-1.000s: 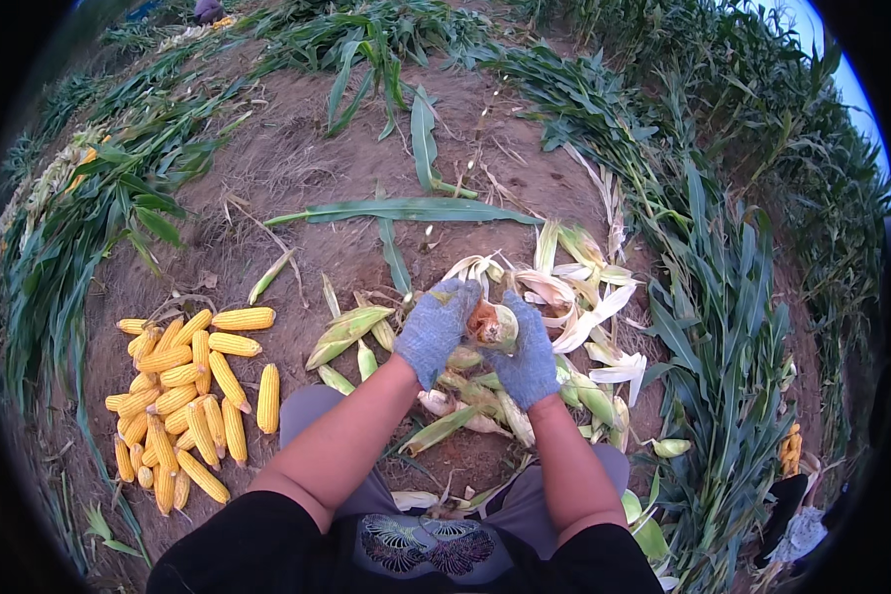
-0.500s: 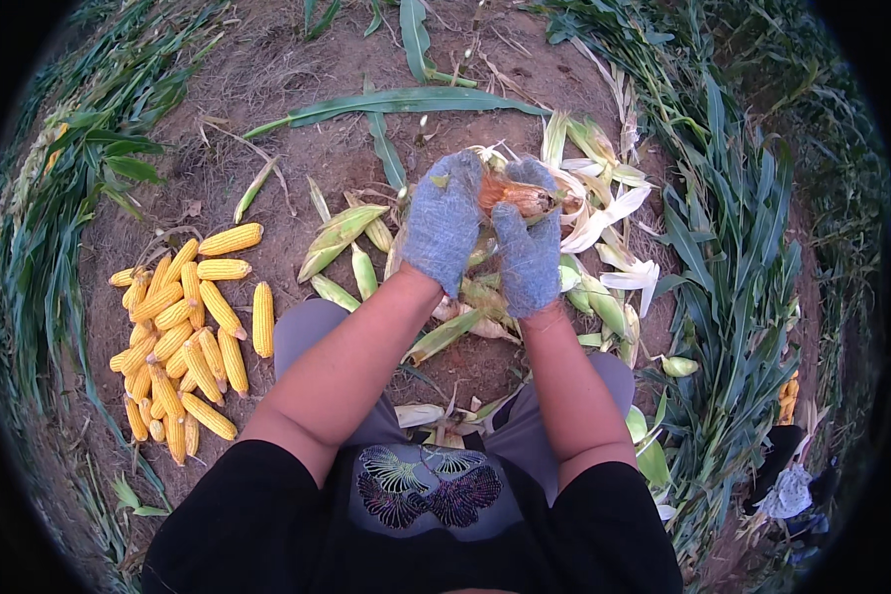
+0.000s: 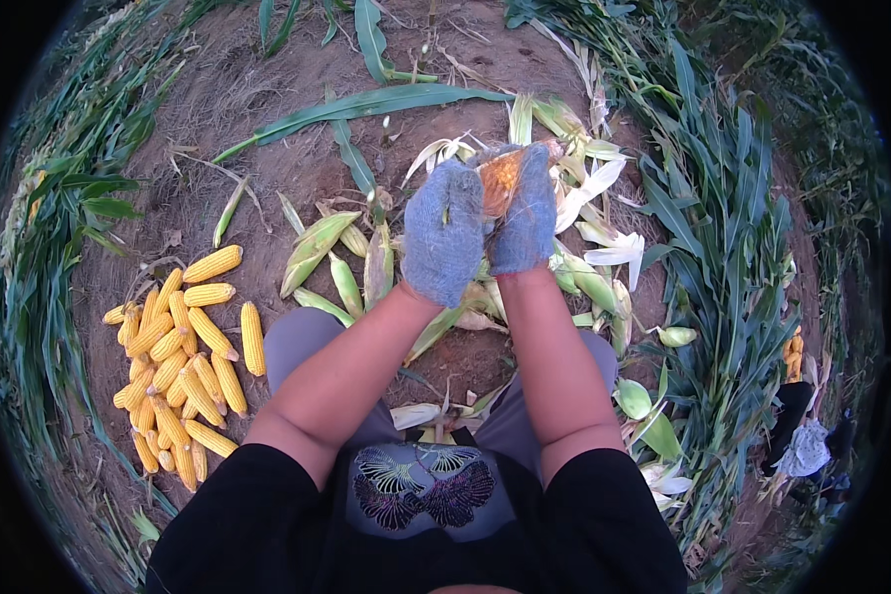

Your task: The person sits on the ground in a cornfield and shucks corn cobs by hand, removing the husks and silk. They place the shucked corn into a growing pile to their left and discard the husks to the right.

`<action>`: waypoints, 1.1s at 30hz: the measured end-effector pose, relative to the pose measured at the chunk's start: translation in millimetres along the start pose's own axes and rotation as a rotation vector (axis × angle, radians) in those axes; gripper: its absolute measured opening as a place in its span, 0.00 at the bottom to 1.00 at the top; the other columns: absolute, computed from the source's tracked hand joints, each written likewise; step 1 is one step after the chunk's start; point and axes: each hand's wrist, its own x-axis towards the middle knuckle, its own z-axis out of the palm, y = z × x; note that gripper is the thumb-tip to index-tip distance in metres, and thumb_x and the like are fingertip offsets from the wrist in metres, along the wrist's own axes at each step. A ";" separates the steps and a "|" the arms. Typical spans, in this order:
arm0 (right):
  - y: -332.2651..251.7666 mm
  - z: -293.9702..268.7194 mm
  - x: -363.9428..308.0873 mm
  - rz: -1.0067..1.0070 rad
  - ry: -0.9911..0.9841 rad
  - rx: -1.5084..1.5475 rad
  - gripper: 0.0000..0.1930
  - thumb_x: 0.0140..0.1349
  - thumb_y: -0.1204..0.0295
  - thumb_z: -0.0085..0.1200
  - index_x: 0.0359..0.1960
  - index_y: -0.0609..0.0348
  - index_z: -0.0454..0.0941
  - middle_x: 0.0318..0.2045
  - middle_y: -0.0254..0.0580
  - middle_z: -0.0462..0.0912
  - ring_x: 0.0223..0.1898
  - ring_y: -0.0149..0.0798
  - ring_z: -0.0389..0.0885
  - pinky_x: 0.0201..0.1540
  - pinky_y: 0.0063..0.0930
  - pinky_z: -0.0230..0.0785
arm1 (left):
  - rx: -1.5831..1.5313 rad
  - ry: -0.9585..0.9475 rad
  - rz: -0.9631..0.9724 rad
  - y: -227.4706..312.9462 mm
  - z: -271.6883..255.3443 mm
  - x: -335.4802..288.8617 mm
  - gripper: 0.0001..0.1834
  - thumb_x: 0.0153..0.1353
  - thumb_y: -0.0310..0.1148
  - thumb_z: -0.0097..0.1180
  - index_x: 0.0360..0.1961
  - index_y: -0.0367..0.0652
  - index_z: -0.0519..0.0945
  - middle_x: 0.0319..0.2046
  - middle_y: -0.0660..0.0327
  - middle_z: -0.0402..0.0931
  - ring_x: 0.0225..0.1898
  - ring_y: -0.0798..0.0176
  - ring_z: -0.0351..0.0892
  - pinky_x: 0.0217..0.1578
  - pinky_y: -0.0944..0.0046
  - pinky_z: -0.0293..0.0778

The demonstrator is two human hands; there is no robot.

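An ear of corn [image 3: 501, 182] is held between my hands, tilted with one end up to the right. Yellow-orange kernels and strands of brown silk show on it. My left hand [image 3: 444, 234], in a grey-blue knitted glove, is closed around its left end. Similarly gloved, my right hand [image 3: 527, 216] wraps the right part, the tip poking out past it. Pale peeled husk [image 3: 438, 152] sticks out behind the left glove. Beneath and around my hands lie unpeeled green ears [image 3: 317, 249] and torn whitish husks [image 3: 592, 190]. The gloves hide much of the held ear.
A pile of bare yellow cobs [image 3: 181, 371] lies on the soil to my left. Cut green corn stalks [image 3: 718, 233] form a bank on the right, with more stalks [image 3: 64, 228] at left. Far right, another person's gloved hand [image 3: 804, 448] shows near some yellow cobs [image 3: 793, 353].
My right hand has moved up over the ear and closed around it. Kernels show where brown silk covered the ear. Peeled husk now spreads behind my left hand. The view has shifted slightly.
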 end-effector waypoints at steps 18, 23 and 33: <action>-46.5 -16.9 -30.7 -0.307 -0.268 -0.862 0.23 0.56 0.67 0.64 0.50 0.61 0.72 0.44 0.43 0.76 0.45 0.39 0.75 0.53 0.33 0.69 | -0.175 -0.786 -0.801 -11.7 -30.3 -1.0 0.24 0.76 0.46 0.42 0.63 0.41 0.71 0.51 0.61 0.77 0.48 0.69 0.78 0.49 0.70 0.76; -46.5 -7.0 -33.1 -0.278 -0.342 -0.825 0.22 0.60 0.66 0.62 0.53 0.61 0.71 0.45 0.41 0.75 0.48 0.37 0.74 0.55 0.31 0.67 | -0.014 -0.709 -0.397 -35.9 -29.8 -15.1 0.19 0.75 0.40 0.45 0.61 0.45 0.73 0.42 0.64 0.79 0.35 0.67 0.78 0.37 0.66 0.76; -9.2 -30.3 -5.1 0.088 -0.021 -0.068 0.16 0.73 0.60 0.51 0.53 0.56 0.71 0.43 0.34 0.75 0.44 0.27 0.75 0.46 0.25 0.72 | 0.350 -0.514 -0.327 5.1 -5.6 -16.6 0.21 0.70 0.43 0.49 0.41 0.32 0.81 0.31 0.44 0.82 0.32 0.47 0.82 0.35 0.51 0.74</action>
